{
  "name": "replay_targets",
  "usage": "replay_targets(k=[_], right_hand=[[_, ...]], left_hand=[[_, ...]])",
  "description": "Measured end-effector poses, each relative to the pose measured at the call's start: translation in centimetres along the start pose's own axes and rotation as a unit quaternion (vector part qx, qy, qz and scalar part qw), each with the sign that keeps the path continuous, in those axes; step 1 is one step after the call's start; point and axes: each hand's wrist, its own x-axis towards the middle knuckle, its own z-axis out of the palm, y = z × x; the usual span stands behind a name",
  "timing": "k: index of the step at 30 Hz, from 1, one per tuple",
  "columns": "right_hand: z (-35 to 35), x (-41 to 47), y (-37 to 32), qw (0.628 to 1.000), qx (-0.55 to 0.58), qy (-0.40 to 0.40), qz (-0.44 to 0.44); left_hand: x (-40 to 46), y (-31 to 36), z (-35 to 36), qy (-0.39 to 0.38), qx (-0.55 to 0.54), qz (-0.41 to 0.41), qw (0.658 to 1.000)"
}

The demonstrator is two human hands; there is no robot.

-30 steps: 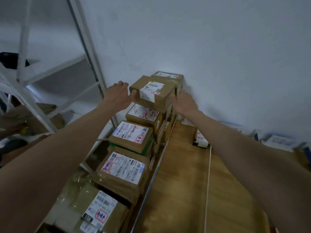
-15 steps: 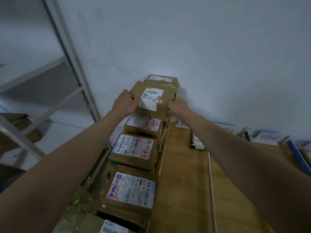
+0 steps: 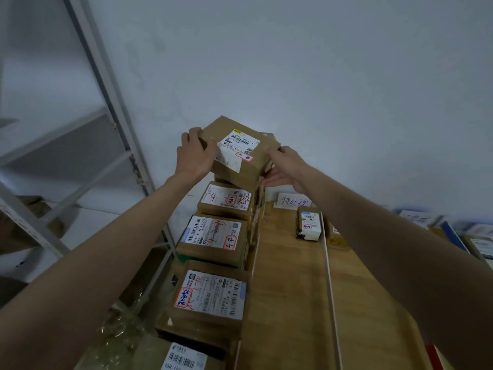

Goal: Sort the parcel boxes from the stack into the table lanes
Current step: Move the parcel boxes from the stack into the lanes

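A brown parcel box (image 3: 238,150) with a white shipping label is lifted above the far end of the stack, tilted. My left hand (image 3: 196,154) grips its left side, and my right hand (image 3: 284,166) holds its right side with fingers under the bottom edge. Below runs the row of stacked parcel boxes (image 3: 218,236), each labelled and marked in red, along the left edge of the wooden table (image 3: 288,289). White strips (image 3: 329,276) divide the table into lanes. A small parcel (image 3: 309,222) lies in a lane near the far end.
A handwritten lane sign (image 3: 293,202) leans on the white wall behind the table. More signs and parcels sit at the far right (image 3: 477,241). A white metal shelving frame (image 3: 112,108) stands at the left, close to the stack.
Both hands closed on the top box at the far end of the stack and lifted it off; it now hangs tilted above the row.
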Motion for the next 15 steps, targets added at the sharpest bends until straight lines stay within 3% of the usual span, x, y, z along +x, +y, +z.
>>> replay_targets(k=[4, 10, 15], right_hand=[[-2.3, -1.1, 0.6, 0.999, -0.012, -0.005, 0.033], [-4.5, -2.9, 2.1, 0.994, -0.012, -0.082, 0.069], [-6.0, -4.2, 2.7, 0.995, -0.024, -0.059, 0.082]], left_hand=[[-0.5, 0.7, -0.3, -0.013, 0.019, 0.036, 0.999], [-1.3, 2.0, 1.0, -0.064, 0.030, 0.074, 0.995], [-1.9, 3.6, 2.2, -0.099, 0.007, 0.098, 0.990]])
